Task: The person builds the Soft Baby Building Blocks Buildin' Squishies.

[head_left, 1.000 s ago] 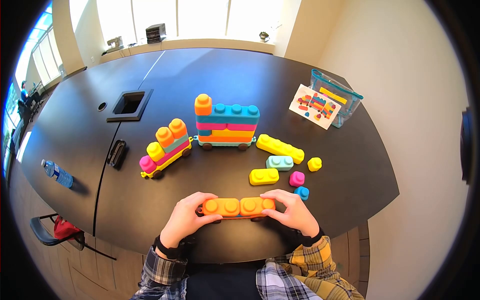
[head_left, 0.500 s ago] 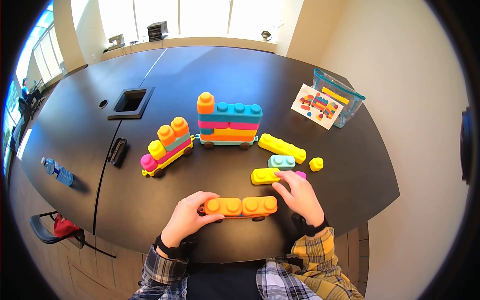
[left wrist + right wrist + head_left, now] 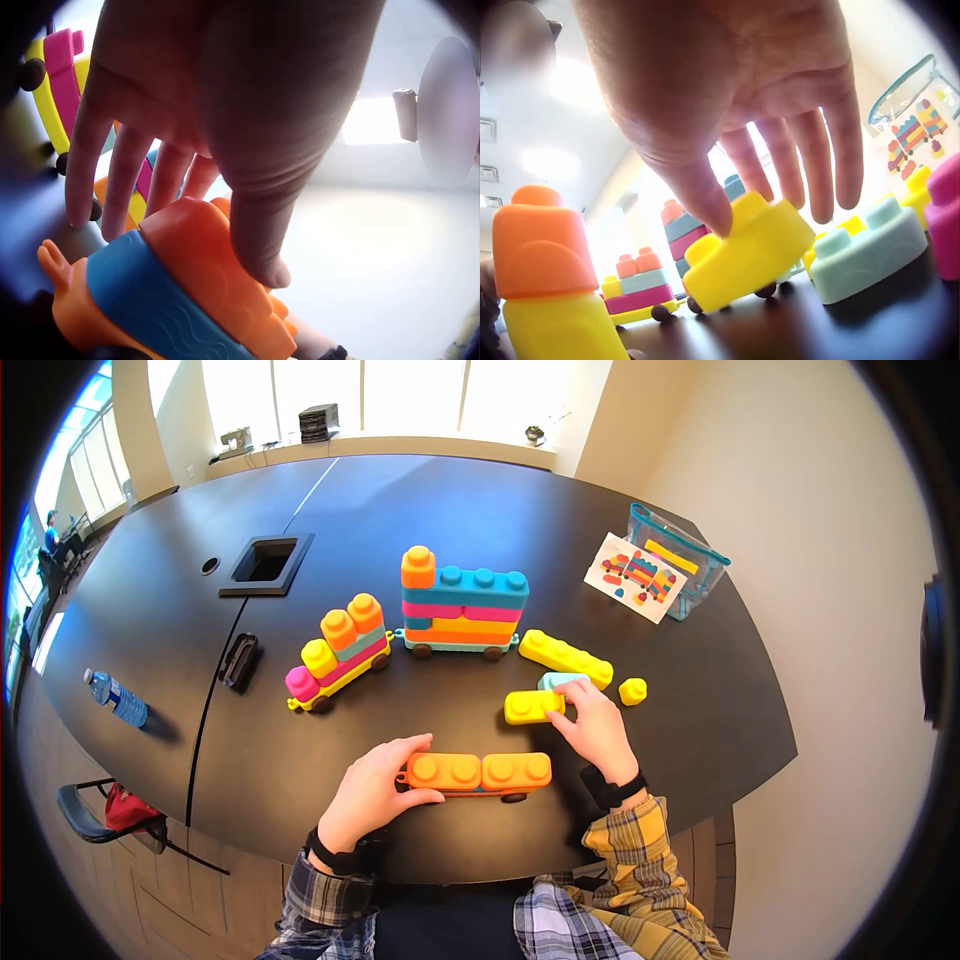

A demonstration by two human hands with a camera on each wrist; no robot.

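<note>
My left hand point(image 3: 372, 788) grips the left end of a toy train car point(image 3: 480, 772) built of blocks. Two orange blocks top it, and a blue layer point(image 3: 150, 292) over an orange wheeled base shows in the left wrist view. My right hand point(image 3: 597, 732) pinches a yellow two-stud block point(image 3: 742, 259) by its right end between thumb and fingers; the block tilts in the right wrist view. Just behind it lies a pale teal block point(image 3: 870, 259), partly covered by the fingers in the head view. A magenta block point(image 3: 946, 217), hidden there by the right hand, shows at the right wrist view's edge.
Two joined train cars stand farther back: a stepped one point(image 3: 340, 660) and a tall one point(image 3: 465, 610). A long yellow block point(image 3: 566, 658) and a small yellow block point(image 3: 632, 692) lie right. Behind are a picture card point(image 3: 635, 575) and clear bag point(image 3: 695, 565); a bottle point(image 3: 115, 698) stands left.
My right hand has let go of the train car's right end, moved forward and right, and taken hold of the yellow two-stud block. The left hand keeps its grip on the car.
</note>
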